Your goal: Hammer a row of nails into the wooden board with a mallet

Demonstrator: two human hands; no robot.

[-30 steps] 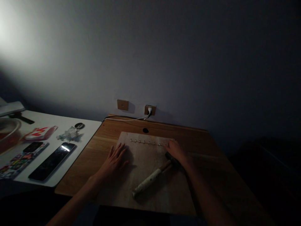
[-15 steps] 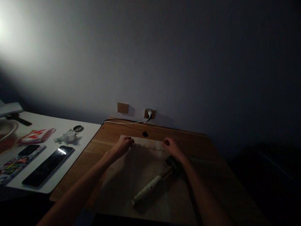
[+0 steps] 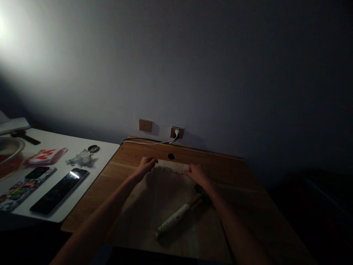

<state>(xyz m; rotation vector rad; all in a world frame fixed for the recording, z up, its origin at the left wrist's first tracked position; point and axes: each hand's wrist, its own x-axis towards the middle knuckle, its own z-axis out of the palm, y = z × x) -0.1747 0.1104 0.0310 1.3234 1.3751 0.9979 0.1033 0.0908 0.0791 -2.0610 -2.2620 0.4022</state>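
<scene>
A pale wooden board (image 3: 162, 198) lies on a brown desk (image 3: 242, 198), with a row of small nails (image 3: 172, 170) standing along its far edge. My left hand (image 3: 146, 164) is curled over the board's far left corner. My right hand (image 3: 196, 173) is closed on the far right corner, at the end of the nail row. A hammer (image 3: 179, 215) with a light handle lies slantwise on the board, its dark head just behind my right wrist. The room is very dim.
To the left, a white table (image 3: 68, 145) carries a dark phone (image 3: 59, 190), a patterned phone case (image 3: 24, 186), a red packet (image 3: 45, 155), a crumpled wrapper (image 3: 81, 158) and a bowl (image 3: 8, 151). A white cable (image 3: 149, 142) runs to a wall socket (image 3: 176, 131).
My left hand left its flat spot on the board and went to the far left corner. My right hand slid left along the far edge. The hammer stayed put.
</scene>
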